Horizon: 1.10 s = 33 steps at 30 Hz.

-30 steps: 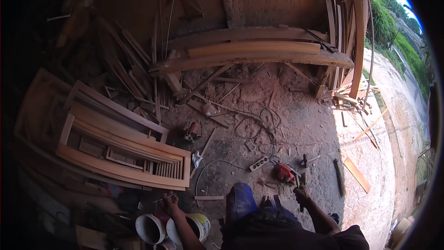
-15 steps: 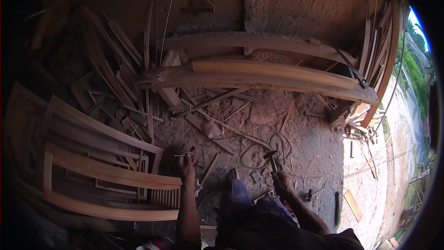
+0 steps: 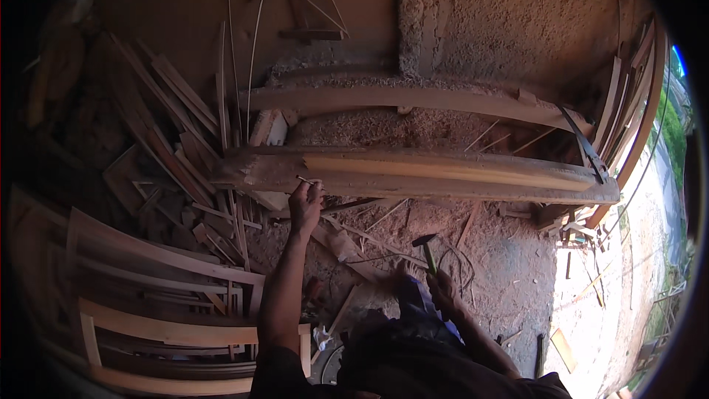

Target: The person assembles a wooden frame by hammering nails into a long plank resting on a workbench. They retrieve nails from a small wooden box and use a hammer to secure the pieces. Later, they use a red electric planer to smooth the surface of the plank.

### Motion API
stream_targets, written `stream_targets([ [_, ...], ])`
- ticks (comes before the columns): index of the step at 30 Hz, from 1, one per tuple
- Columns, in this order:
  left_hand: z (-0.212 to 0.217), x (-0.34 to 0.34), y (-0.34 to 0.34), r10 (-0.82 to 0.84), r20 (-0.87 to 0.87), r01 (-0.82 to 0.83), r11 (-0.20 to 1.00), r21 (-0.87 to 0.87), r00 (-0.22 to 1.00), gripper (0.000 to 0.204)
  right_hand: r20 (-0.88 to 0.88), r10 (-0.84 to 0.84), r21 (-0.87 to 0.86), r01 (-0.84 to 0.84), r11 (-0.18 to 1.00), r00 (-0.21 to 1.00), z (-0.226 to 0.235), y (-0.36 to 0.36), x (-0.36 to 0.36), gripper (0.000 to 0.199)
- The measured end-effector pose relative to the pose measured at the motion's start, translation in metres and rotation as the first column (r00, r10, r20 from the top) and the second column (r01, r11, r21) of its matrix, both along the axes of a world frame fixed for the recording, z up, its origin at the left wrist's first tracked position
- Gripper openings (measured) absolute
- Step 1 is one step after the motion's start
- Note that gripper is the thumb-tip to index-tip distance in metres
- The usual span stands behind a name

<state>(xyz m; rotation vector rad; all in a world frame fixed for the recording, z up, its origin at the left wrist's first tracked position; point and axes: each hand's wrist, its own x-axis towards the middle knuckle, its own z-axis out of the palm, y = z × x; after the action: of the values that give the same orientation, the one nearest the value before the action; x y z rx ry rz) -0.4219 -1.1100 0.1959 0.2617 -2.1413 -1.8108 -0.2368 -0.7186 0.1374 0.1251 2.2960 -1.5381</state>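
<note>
My left hand [image 3: 306,207] is closed on a short thin rod [image 3: 309,179], pinched at the near edge of a thick wooden bench beam [image 3: 258,175]. The rod's exact kind is too small to make out. A long, lighter-coloured curved board [image 3: 443,168] lies along the top of the beam, just right of that hand. My right hand [image 3: 444,292] grips a hammer [image 3: 430,257] by its green handle, its dark head upward. The hammer is held low, nearer to me than the beam and apart from it.
Behind the bench runs a second beam [image 3: 413,97] with shavings around it. Wood strips [image 3: 173,103] lean at the left, above slatted wooden frames [image 3: 170,329]. Offcuts and a looped cable [image 3: 465,266] lie on the floor. Curved boards [image 3: 642,118] stand at the right, beside the sunlit ground.
My left hand has moved forward with the thin rod, from beside the wooden frames to the bench beam's edge. The right hand, with the hammer, has shifted slightly left.
</note>
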Motion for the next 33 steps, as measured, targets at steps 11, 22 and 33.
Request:
stream_targets([
  [11,-0.031,-0.141,-0.005,-0.14,-0.031,0.103,0.846,-0.523,0.99,0.01,-0.04,0.184,0.081,-0.18,0.98,0.982,0.082,-0.044,-0.16,0.034],
  [22,-0.07,-0.168,-0.032,-0.367,0.025,0.339,0.827,-0.449,0.93,0.008,-0.046,0.086,-0.03,-0.088,0.996,0.995,0.125,-0.112,-0.186,0.033],
  [33,-0.069,-0.163,-0.032,-0.425,0.086,0.404,0.75,-0.524,0.901,0.01,-0.48,0.151,0.15,-0.088,0.985,0.864,0.137,-0.162,-0.21,0.051],
])
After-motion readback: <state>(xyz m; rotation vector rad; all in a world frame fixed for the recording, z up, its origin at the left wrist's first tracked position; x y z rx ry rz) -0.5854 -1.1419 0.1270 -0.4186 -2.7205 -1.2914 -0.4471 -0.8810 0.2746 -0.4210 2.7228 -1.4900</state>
